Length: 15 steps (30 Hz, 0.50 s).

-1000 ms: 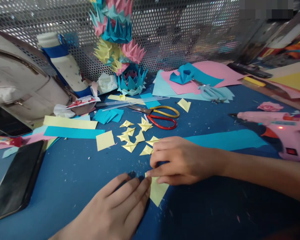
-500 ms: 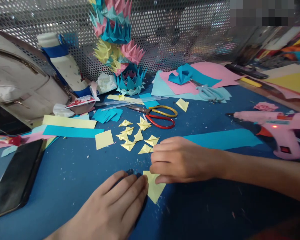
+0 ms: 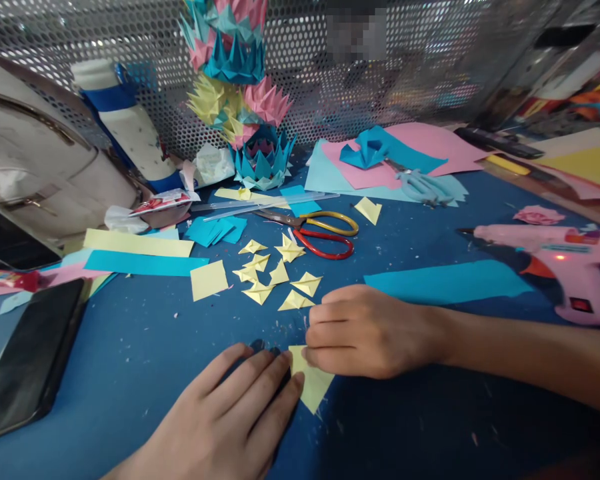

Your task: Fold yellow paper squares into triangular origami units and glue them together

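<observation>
A yellow paper piece (image 3: 314,388) lies on the blue table (image 3: 145,360) near the front, its lower corner pointing toward me. My left hand (image 3: 235,400) rests flat at its left edge, fingers stretched and fingertips touching the paper. My right hand (image 3: 365,331) is curled over the paper's upper right part, pressing on it with bent fingers; part of the paper is hidden under it. Just beyond the hands lie several small folded yellow pieces (image 3: 258,291) and a yellow square (image 3: 209,280).
Scissors (image 3: 325,230) lie behind the folded pieces. A blue strip (image 3: 445,281) and a pink glue gun (image 3: 575,267) are at right, a phone (image 3: 35,353) at left. A paper-flower stack (image 3: 263,157), bottle (image 3: 130,127) and bag (image 3: 45,160) stand behind.
My right hand has shifted slightly down, and its thumb now lies tucked at the paper. The fingertips of my left hand reach a little farther onto the paper. The view has moved slightly.
</observation>
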Each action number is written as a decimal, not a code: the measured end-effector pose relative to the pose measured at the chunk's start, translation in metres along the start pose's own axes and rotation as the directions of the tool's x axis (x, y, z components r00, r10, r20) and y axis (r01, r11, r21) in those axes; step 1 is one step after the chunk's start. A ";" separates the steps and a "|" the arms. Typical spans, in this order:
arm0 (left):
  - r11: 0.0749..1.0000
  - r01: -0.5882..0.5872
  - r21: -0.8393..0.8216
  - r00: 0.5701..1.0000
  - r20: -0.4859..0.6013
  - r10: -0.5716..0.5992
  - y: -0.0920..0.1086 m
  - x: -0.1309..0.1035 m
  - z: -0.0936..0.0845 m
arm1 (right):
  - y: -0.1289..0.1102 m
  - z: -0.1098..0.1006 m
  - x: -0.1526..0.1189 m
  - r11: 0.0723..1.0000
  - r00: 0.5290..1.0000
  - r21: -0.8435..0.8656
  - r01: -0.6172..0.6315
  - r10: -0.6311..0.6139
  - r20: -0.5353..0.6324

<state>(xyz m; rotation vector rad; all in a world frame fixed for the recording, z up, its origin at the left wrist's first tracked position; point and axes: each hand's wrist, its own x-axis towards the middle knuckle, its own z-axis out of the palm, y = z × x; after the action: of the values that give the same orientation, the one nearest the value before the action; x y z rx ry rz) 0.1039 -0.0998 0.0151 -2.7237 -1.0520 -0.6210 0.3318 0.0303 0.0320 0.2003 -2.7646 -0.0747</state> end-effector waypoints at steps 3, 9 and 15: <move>1.000 0.002 -0.005 1.000 0.027 -0.002 0.000 0.000 0.000 | 0.001 -0.002 0.001 1.000 1.000 0.000 0.016 -0.016 0.006; 1.000 0.015 0.004 1.000 0.012 -0.015 0.001 0.000 0.000 | 0.005 -0.004 0.001 0.999 0.998 0.034 0.031 -0.033 0.059; 0.999 -0.051 -0.014 0.993 0.109 0.052 -0.002 0.004 -0.001 | 0.009 -0.007 0.000 0.996 0.993 0.090 0.016 -0.026 0.115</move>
<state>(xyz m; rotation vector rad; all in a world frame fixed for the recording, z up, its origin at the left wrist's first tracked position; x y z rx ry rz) 0.1045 -0.0961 0.0176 -2.8133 -1.0001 -0.4761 0.3331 0.0391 0.0392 0.2566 -2.8848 0.0331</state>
